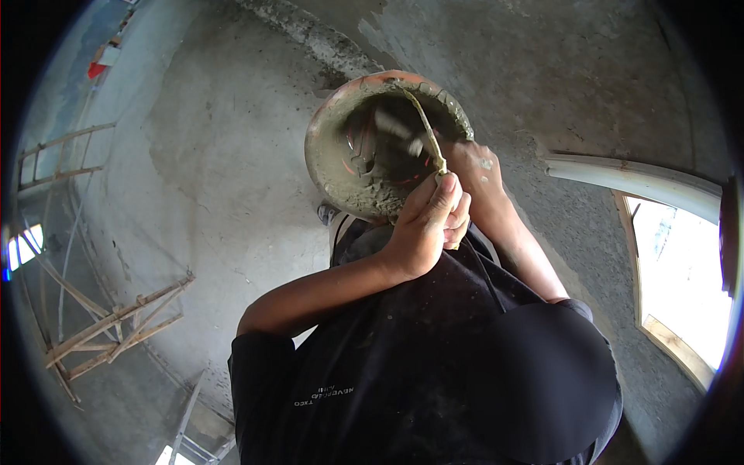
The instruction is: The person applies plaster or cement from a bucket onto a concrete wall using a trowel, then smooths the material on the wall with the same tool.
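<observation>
A round bucket [329, 167] with an orange rim hangs tilted in front of me, its mouth turned up toward my view. Wet grey mortar coats its wall and lip. My left hand [430, 213] is a fist around the bucket's thin handle [423, 120], which is crusted with mortar and runs up to the far rim. Beside the right rim is my right hand [477, 167], bent inward and smeared with mortar. Its fingers are hidden behind my left hand and the bucket's edge. Inside the bucket a pale grey shape [395, 128] is blurred by motion; its kind is unclear.
Grey plaster covers the wall [225, 155] on the left. Wooden trestle frames [124, 325] stand at the lower left, with more timber beyond. To the right is a bright opening [682, 271] with a wooden edge, below a pale curved beam [635, 182].
</observation>
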Action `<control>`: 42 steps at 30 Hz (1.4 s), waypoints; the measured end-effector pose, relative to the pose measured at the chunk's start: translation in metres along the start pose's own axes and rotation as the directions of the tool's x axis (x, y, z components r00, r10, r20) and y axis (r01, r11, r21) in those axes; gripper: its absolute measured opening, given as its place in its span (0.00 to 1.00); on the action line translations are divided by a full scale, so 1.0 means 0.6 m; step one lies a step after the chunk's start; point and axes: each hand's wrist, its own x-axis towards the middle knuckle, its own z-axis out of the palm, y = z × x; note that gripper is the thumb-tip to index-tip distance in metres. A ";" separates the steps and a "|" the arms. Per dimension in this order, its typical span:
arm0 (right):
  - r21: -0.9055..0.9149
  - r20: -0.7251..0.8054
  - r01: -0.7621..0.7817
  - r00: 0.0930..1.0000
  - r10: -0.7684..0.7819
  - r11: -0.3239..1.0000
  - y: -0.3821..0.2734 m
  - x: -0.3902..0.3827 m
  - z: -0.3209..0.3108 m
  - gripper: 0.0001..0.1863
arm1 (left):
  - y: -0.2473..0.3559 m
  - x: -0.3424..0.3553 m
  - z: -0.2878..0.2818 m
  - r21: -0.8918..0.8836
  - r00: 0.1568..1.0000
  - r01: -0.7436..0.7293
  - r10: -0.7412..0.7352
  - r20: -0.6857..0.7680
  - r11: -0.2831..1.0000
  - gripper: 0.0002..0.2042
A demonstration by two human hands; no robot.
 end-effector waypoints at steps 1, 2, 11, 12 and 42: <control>0.008 0.059 -0.029 0.998 0.028 1.000 0.001 0.008 0.017 0.12 | -0.001 0.002 0.001 0.018 0.999 0.038 -0.038 -0.004 0.999 0.18; -0.043 0.034 0.004 0.999 -0.002 0.999 0.000 0.019 0.040 0.11 | 0.000 0.002 0.002 0.038 1.000 0.025 -0.024 -0.010 0.999 0.18; 0.202 0.131 0.172 0.971 -0.201 0.964 0.022 -0.003 0.029 0.13 | -0.001 0.013 0.002 -0.070 1.000 0.013 -0.014 -0.015 0.997 0.17; 0.029 0.147 0.204 0.967 -0.206 0.978 0.024 0.002 0.010 0.14 | -0.003 0.012 0.001 -0.108 1.000 -0.002 0.006 0.030 0.994 0.16; -0.084 0.255 0.444 0.875 -0.412 0.892 -0.001 -0.008 0.007 0.21 | -0.008 0.016 -0.009 -0.049 0.998 -0.051 0.048 -0.046 0.998 0.17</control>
